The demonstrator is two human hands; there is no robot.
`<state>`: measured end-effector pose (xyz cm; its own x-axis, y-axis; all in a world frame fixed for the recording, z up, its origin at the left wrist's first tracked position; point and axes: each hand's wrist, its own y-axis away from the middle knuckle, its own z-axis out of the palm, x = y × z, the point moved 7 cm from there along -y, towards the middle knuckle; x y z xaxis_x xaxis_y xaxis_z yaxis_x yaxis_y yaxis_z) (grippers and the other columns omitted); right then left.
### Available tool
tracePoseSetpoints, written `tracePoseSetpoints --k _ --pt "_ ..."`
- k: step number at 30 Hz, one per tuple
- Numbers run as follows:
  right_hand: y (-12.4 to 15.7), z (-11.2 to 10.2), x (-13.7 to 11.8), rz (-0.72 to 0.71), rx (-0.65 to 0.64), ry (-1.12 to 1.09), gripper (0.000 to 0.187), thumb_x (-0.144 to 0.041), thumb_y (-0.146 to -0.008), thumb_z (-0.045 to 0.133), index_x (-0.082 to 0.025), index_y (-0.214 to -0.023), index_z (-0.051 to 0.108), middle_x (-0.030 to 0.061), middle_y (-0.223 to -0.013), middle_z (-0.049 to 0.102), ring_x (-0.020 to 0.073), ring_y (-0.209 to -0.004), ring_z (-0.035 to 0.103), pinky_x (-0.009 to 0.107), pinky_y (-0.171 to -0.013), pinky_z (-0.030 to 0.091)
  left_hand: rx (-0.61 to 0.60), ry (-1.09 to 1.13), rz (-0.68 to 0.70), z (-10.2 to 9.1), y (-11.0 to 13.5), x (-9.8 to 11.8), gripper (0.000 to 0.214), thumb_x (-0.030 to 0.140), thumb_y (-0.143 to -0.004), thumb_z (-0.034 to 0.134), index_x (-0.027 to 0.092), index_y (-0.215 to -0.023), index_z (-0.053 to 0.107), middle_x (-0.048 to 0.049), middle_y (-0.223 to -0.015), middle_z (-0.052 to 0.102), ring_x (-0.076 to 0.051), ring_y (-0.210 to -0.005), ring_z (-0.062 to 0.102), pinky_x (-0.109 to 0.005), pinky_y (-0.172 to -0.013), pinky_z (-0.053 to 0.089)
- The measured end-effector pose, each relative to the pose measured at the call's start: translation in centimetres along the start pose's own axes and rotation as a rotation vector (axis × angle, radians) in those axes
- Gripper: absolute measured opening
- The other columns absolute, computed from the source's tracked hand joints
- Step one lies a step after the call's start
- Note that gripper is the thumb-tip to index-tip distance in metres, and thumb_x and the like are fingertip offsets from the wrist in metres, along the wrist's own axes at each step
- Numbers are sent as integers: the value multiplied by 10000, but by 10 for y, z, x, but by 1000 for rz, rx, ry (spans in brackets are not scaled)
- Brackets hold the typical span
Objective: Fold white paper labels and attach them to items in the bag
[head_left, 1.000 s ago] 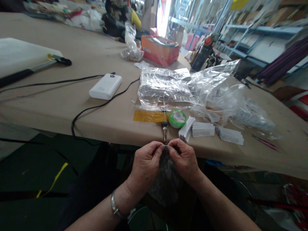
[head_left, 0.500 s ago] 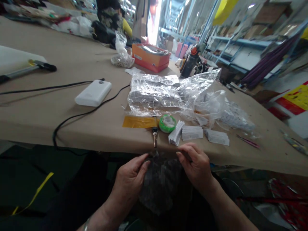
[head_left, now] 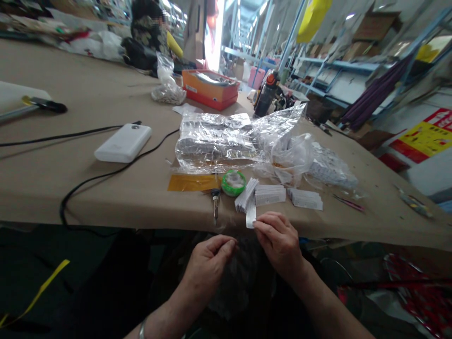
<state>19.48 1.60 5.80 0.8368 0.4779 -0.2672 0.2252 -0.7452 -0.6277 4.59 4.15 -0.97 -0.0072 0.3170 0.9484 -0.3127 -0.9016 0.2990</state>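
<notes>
While the right hand (head_left: 280,240) holds the lower end of a narrow white paper strip (head_left: 250,217) in a pinched grip, right by a fanned stack of white paper labels (head_left: 245,196) on the brown tabletop (head_left: 141,202), the left hand (head_left: 210,259) is near a slim metal-tipped tool (head_left: 215,205), thumb and forefinger together; whether they hold anything, I cannot tell

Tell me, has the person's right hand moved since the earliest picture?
Yes, rightward. The right hand pinches a white strip to the right of the round green item; earlier, its fingertips were left of it.
</notes>
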Motion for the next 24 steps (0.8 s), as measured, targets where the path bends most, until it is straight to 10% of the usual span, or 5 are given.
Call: tracePoseSetpoints --k 7,16,24 --pt "13 -13 -43 -156 -106 -156 204 -71 -809 556 -186 -959 632 57 -879 673 200 -906 584 363 -803 487 -176 673 -278 52 -7 -6 199 291 -728 703 104 -739 636 -12 -630 623 -68 -524 534 -166 -497 418" --pt "0 2 38 183 -174 300 534 -393 -857 550 -72 -1278 482 192 -1250 534 342 -1185 428 533 -976 391 -30 403 -378 41 -9 -19 99 186 -778 635 92 -809 632 -80 -665 675 -134 -546 621 -244 -542 515" --pt "17 -2 48 101 -58 222 181 -180 -872 533 -174 -1008 653 85 -1050 674 250 -1070 554 429 -943 443 -16 375 -410 38 -10 -25 58 149 -791 604 106 -831 605 -75 -697 683 -132 -580 630 -254 -580 523"
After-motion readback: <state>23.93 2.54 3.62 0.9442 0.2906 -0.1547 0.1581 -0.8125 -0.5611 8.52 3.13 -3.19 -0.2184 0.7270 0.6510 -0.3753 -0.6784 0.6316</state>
